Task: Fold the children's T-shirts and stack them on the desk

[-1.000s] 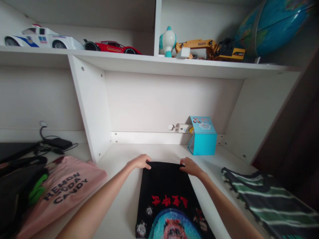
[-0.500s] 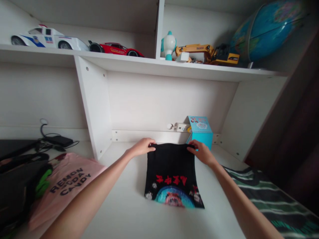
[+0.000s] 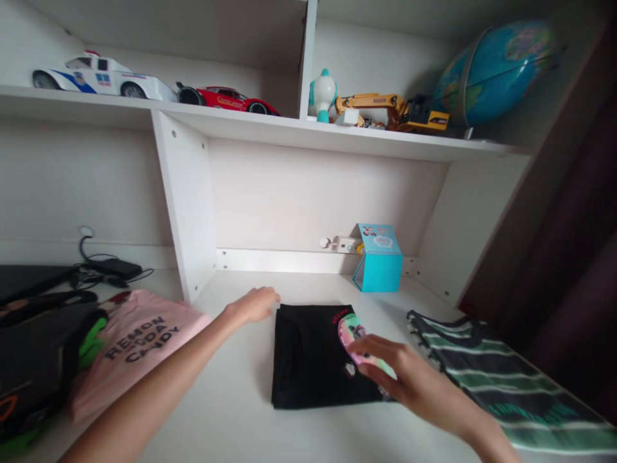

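Observation:
A black T-shirt (image 3: 308,360) lies on the desk, folded into a neat, roughly square shape. A patch of its colourful print and a little red lettering show on the right part. My left hand (image 3: 255,305) is just off the shirt's far left corner, fingers stretched toward it and holding nothing. Over the shirt's right side hovers my right hand (image 3: 402,366), thumb and fingers apart, covering part of the print. Whether its fingertips touch the cloth I cannot tell.
Left lies a folded pink shirt (image 3: 144,341) beside dark clothing (image 3: 38,360) and a black adapter (image 3: 113,267). On the right is a green striped shirt (image 3: 501,373). A blue desk calendar (image 3: 380,270) stands behind. Toy cars (image 3: 226,98) and a globe (image 3: 501,71) sit on the shelf (image 3: 241,122).
The black shirt, held up by its top edge between both hands, now lies folded on the desk with a different face up. Both hands have let go; the right has come lower and nearer.

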A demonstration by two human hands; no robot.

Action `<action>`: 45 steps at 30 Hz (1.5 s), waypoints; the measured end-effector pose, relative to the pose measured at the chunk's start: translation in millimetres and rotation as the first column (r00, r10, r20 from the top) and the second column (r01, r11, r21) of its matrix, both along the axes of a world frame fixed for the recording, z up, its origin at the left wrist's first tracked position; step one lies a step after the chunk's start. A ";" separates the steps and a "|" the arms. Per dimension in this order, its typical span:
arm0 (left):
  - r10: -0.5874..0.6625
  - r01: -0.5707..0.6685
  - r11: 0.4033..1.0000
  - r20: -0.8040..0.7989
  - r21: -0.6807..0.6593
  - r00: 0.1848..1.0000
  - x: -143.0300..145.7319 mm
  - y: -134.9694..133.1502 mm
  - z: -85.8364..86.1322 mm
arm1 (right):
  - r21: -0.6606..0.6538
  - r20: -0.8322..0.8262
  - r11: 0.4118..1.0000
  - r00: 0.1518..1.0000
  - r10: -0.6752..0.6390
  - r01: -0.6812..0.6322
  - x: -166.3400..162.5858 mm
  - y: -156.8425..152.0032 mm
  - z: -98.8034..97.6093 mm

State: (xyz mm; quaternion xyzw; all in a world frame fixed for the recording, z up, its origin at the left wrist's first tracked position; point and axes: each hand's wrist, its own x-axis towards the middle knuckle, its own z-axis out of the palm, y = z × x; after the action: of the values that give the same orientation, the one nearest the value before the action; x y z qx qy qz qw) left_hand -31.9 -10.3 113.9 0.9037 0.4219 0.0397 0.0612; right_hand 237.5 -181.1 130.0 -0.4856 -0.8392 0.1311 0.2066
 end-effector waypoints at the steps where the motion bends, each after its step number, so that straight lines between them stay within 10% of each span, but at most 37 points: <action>1: -0.062 0.063 0.998 0.038 -0.025 0.997 7.5 -13.3 -5.7 | -0.011 -0.012 0.999 0.999 -0.047 0.047 8.3 11.2 -9.0; 5: -0.392 0.417 0.898 0.175 -0.143 0.903 41.5 -78.2 -21.0 | -0.035 0.063 0.989 0.988 -0.138 0.141 39.7 51.9 -60.1; 10: -0.361 0.373 0.901 0.093 -0.223 0.928 45.5 -91.8 -40.4 | 0.075 0.197 0.982 0.963 -0.187 0.175 36.4 36.7 -99.6; 16: -0.023 0.023 1.000 0.020 0.000 1.000 20.4 -38.8 -63.8 | 0.038 0.159 0.978 0.965 -0.208 0.204 8.9 -6.0 -76.1; 21: 0.119 -0.118 0.993 0.080 -0.024 0.990 13.4 -29.0 -79.7 | 0.088 0.243 0.849 0.816 -0.525 0.521 25.9 21.0 -92.8; 29: 0.224 -0.116 0.953 0.394 -0.280 0.891 41.2 -17.7 -90.2 | -0.059 0.194 0.744 0.739 -0.645 0.666 40.3 70.6 -118.8; 39: 0.646 0.075 0.688 0.655 -0.722 0.392 67.2 -31.4 -90.7 | -0.099 0.028 0.763 0.769 -0.639 0.638 54.8 84.7 -108.4; 45: 0.394 0.202 0.815 0.776 -0.542 0.492 120.7 -57.0 -65.9 | 0.030 -0.080 0.784 0.784 -0.616 0.620 107.3 45.0 -77.5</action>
State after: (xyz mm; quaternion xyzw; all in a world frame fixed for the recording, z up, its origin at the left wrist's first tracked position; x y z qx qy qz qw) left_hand 88.8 -67.3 48.0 0.6696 0.3767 0.3622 0.5278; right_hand 344.9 -136.1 52.4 -0.7231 -0.6301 0.0494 0.2786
